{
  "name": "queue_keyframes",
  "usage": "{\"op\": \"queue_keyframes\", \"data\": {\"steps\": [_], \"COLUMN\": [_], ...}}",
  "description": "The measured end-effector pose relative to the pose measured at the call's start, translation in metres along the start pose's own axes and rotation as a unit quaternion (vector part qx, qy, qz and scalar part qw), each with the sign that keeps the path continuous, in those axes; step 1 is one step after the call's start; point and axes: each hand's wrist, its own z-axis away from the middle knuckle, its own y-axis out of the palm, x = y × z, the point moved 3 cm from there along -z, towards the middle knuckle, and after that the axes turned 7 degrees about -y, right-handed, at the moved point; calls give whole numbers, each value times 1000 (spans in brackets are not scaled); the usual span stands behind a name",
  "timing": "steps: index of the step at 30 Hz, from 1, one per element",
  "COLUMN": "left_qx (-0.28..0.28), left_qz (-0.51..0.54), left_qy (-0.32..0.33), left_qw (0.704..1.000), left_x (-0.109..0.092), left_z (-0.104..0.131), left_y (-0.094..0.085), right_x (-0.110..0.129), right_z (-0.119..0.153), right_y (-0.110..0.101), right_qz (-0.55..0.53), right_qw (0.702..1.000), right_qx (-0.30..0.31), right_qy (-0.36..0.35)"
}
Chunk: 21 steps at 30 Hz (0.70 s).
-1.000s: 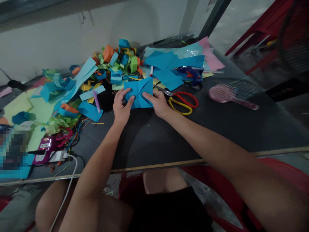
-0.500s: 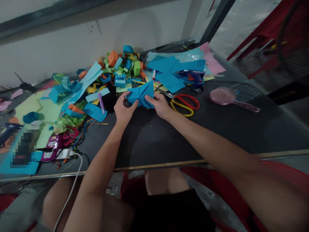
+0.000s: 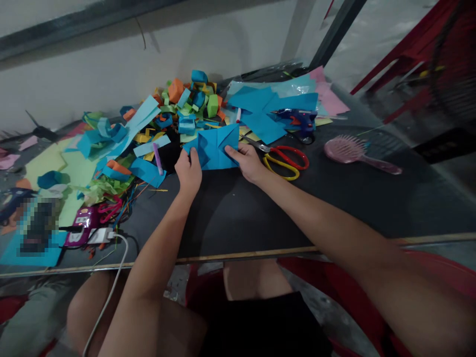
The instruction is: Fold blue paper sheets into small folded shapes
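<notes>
At the near left of the tabletop (image 3: 238,218), a white cable (image 3: 124,258) came over the edge to a white plug beside a magenta socket block (image 3: 82,225), presumably for power. Farther in, near the middle, the creased blue paper (image 3: 220,146) was held between both hands. The left hand (image 3: 189,168) pinched its left side, most fingers hidden; the right hand (image 3: 250,161) pinched the right edge, thumb flat on top, fingers behind. Gripping opposite sides probably held the sheet taut and its folds facing up. The scissors (image 3: 284,161) lay just beside the right hand, handles outward, seemingly for easy reach. A pink hairbrush (image 3: 345,148) rested well apart, to the right. Beyond, a blue glue gun (image 3: 301,121) lay by loose blue sheets (image 3: 262,109), and small folded pieces (image 3: 193,101) were heaped toward the wall, perhaps leaving working room in front.
</notes>
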Motion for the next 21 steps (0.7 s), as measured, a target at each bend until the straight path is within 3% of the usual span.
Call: {"op": "queue_keyframes", "data": {"steps": [3,6,12,21], "left_qx": [10,51,94,76], "left_qz": [169,274,324,326], "left_qy": [-146,-217,-239,-250], "left_qw": [975,935,910,909], "left_x": [13,17,6,-4], "left_z": [-8,-12,-9,-8], "left_y": [4,7,8,6], "right_x": [2,4,4,-1], "right_z": [0,0,0,0], "right_y": [1,3,3,0], "right_qz": [8,20,10,20], "right_qw": [1000,1000,1000,1000], "right_qx": [-2,2,-2,-8], "right_qy": [4,11,11,13]}}
